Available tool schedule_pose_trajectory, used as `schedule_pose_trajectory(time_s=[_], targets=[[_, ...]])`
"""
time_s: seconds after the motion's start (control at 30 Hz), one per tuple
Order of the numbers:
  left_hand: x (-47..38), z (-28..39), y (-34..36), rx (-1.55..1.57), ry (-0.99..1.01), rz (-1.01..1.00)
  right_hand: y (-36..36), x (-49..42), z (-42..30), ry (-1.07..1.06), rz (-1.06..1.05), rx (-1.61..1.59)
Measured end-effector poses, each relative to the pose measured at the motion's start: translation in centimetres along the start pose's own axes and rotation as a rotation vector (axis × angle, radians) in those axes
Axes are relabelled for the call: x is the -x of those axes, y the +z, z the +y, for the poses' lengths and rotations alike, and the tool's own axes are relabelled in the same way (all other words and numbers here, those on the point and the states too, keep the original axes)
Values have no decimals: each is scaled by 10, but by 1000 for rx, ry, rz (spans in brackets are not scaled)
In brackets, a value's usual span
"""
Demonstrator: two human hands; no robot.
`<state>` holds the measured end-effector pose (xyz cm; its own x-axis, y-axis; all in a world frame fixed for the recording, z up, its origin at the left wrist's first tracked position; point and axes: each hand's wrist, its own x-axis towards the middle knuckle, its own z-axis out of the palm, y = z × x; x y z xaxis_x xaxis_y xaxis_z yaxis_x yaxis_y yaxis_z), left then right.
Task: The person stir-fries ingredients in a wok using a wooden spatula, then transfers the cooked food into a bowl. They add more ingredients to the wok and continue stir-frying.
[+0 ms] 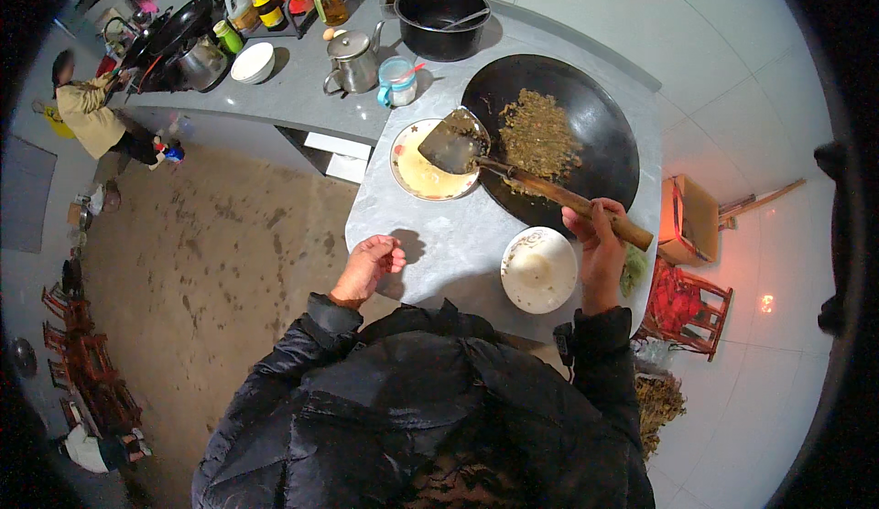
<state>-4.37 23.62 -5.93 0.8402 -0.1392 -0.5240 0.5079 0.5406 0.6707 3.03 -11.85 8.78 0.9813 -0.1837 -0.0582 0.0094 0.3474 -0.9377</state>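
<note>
My right hand (601, 248) grips the wooden handle of a wok spatula (542, 190). Its wide metal blade, smeared with food, is over the patterned plate (419, 179), near the wok's left rim. A thin yellowish layer covers the plate's inside. In the black wok (611, 124) lies a spread of chopped, brownish-green food (539, 131). Close to my right hand stands a white bowl (539, 272) with bits of residue inside. My left hand (374, 266) hovers at the counter's left edge with curled fingers, and nothing shows in it.
Behind the plate stand a lidded jar (397, 83), a metal teapot (354, 63) and a black pot (439, 32). A white bowl (253, 64) and several bottles (264, 1) line the grey counter (439, 234). Another person (89, 111) stands far left. A chair (693, 310) is at right.
</note>
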Motion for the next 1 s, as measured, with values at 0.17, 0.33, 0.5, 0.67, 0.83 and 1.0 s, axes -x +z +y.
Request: schedule_pose_trajectory(time_s=[0.17,0.33,0.5,0.67,0.83,1.0], targets=[[-18,-9,-29,-853,439,400,-31,-4,-7,-24,91,-145],[-30,-17,-71,-1278,675,721,-63,-6,-8,-99,158,-44],[-55,-40,-91,-1224,573,814,-76,-21,13,-131,180,152],[-70,-53,-93,-1212,545,872,-72,-66,65,-160,144,186],[-75,-45,-89,-1215,611,864,-70,-115,97,-184,200,156],[-78,-43,-84,-1229,576,925,-77,-143,69,-282,171,307]])
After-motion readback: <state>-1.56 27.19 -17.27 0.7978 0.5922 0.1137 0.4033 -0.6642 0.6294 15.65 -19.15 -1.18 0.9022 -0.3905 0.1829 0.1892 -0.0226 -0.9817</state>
